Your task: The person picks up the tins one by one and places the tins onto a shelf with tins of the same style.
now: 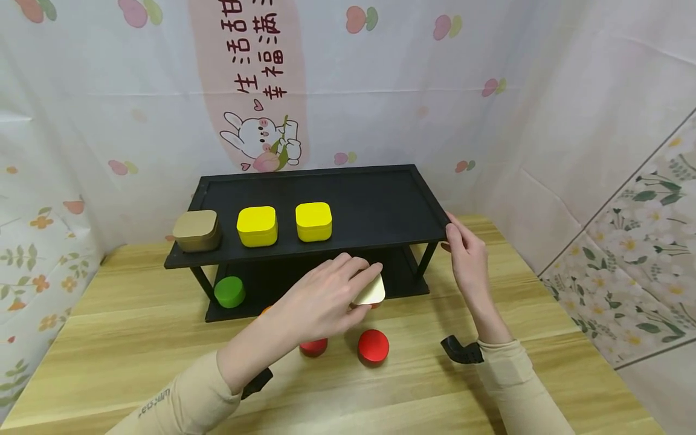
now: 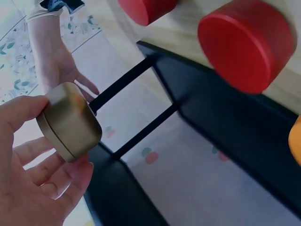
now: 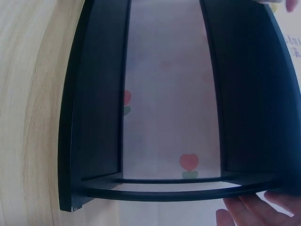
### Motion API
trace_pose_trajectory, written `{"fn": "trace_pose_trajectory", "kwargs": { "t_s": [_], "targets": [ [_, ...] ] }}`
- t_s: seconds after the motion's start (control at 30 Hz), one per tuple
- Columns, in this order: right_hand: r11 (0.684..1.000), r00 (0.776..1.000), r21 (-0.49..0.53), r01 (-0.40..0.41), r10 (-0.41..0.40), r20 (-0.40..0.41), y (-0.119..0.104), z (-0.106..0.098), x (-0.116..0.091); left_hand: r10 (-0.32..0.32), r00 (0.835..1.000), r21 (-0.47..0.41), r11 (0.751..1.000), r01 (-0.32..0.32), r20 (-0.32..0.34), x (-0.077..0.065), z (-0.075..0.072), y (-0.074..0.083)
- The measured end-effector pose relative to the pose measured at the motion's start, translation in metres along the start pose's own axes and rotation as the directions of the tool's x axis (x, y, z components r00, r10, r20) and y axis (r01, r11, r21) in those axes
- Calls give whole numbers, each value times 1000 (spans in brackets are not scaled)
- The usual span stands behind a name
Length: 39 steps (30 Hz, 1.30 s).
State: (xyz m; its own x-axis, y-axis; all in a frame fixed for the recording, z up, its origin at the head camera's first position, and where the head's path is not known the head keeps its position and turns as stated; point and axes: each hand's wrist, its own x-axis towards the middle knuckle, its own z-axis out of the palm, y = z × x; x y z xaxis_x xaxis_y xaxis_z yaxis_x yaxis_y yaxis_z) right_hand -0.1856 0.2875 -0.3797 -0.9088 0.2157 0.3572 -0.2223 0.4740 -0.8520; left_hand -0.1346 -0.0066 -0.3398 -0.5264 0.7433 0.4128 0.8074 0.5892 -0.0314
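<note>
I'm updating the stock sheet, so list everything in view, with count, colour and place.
Shelf: 1, black, two-tier, standing on the table
Square yellow boxes: 2, yellow, on the top tier
Square shelf box: 1, dull gold, top tier, left end
Square held box: 1, gold, in the left hand
Round green box: 1, green, lower tier, left end
Round red boxes: 2, red, on the table before the shelf
Orange item: 1, orange, mostly hidden, exact place unclear
Table: 1, wood-toned, under the shelf
Wall cloth: count unclear, whitish, printed, behind and beside the shelf
Wrist devices: 2, black, one per wrist
Sleeves: 2, beige, on both arms
Left hand: 1, bare, before the shelf
Right hand: 1, bare, gripping the shelf's right end
</note>
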Motion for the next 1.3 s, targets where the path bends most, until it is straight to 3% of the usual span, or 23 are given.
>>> {"fn": "trace_pose_trajectory", "kwargs": {
  "t_s": [0.27,0.77,1.03,1.3],
  "targets": [
    [999,1000,28,-24,24,6,-2,-2,1,56,995,17,998,-55,-84,13,-22,-2],
    [999,1000,40,-15,14,4,0,-2,0,70,993,28,997,-67,-94,33,-49,-15],
    [998,1000,62,-11,11,2,-1,-1,4,24,999,-6,1000,-24,-37,51,-68,-30],
    [997,999,75,-32,30,28,-4,-4,0,-13,999,-29,999,14,36,63,-71,-44]
  ]
}}
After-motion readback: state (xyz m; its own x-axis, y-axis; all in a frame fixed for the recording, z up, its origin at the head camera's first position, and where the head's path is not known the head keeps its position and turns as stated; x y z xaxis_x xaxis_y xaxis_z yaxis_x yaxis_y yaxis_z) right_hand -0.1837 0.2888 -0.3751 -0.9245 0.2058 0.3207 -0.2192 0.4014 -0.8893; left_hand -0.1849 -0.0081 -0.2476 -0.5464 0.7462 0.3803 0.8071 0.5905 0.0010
